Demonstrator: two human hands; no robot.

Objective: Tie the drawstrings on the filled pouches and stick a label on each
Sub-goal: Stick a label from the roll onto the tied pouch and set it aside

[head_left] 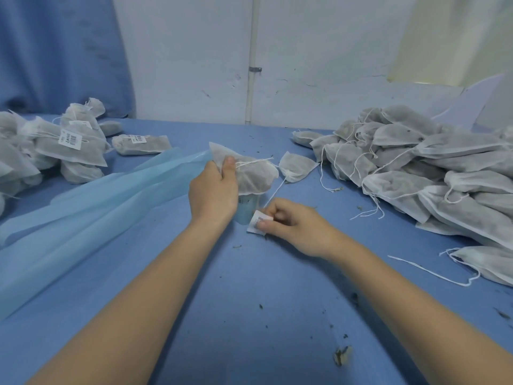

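Observation:
My left hand grips a filled white mesh pouch just above the middle of the blue table, thumb pressed on its gathered neck where the drawstring crosses. Under the pouch I see a strip of label backing. My right hand pinches a small white barcode label between thumb and fingers, just below and right of the pouch. A long trailing string runs from the pouch area toward my right hand.
A heap of unlabelled filled pouches with loose strings covers the right side. Labelled pouches are piled at the left. One small pouch lies beside the held one. Light blue backing sheet trails leftward. Herb crumbs dot the table.

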